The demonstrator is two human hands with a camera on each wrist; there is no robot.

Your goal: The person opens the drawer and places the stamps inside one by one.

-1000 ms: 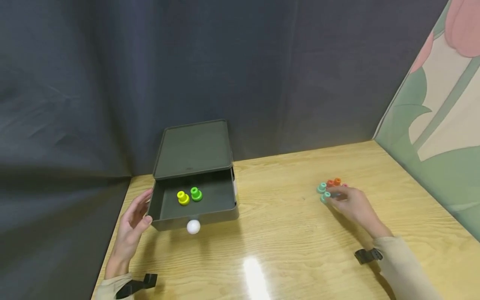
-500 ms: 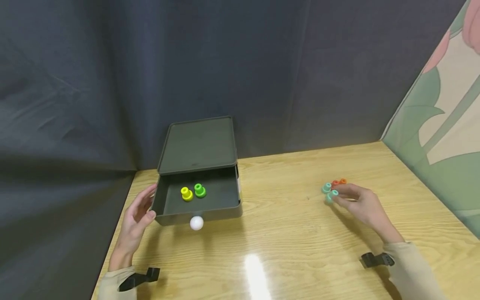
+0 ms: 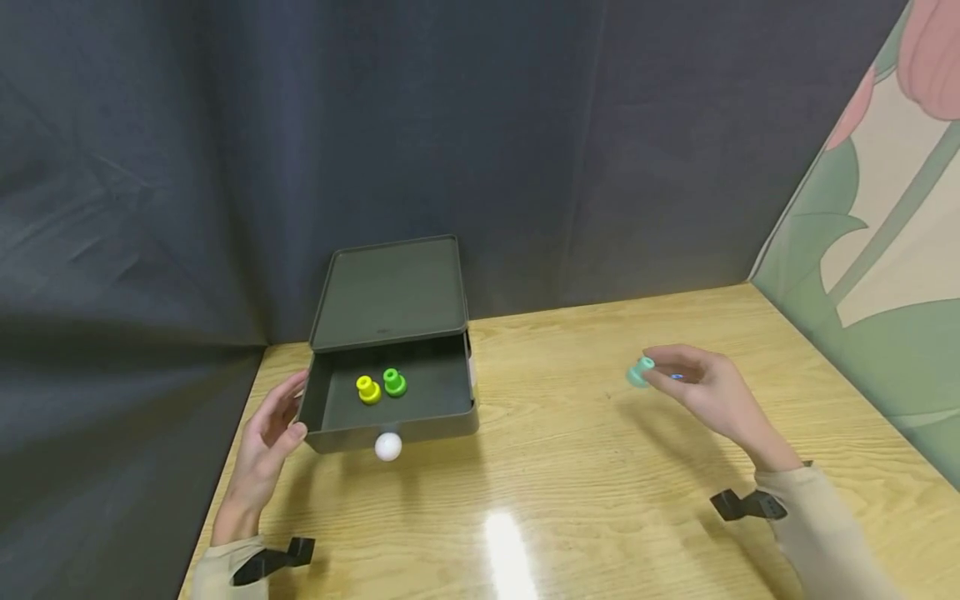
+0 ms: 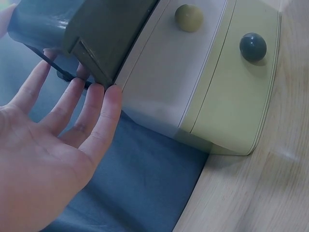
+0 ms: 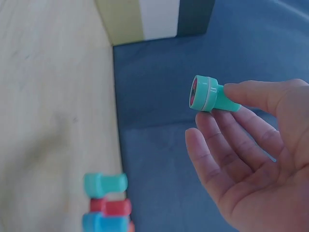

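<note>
A dark-topped cabinet (image 3: 390, 292) stands on the wooden table (image 3: 570, 483), its dark top drawer (image 3: 435, 428) pulled out at the front, with a white knob (image 3: 387, 447). At the cabinet's left side, the person's left hand (image 3: 258, 454) has its fingers spread and nearly straight, fingertips touching the drawer's side and the thumb by its front corner. Well to the cabinet's right, the right hand (image 3: 716, 396) pinches the narrow end of a teal piece (image 3: 639, 372) between thumb and fingers, above the table. Inside the cabinet's open drawer, a yellow piece (image 3: 368, 390) and a green piece (image 3: 394, 382) stand upright, side by side. Also well right of the cabinet, the right wrist view shows another teal piece (image 5: 104, 184), a red piece (image 5: 116, 207) and a blue piece (image 5: 106, 223), blurred, close together on the table.
</note>
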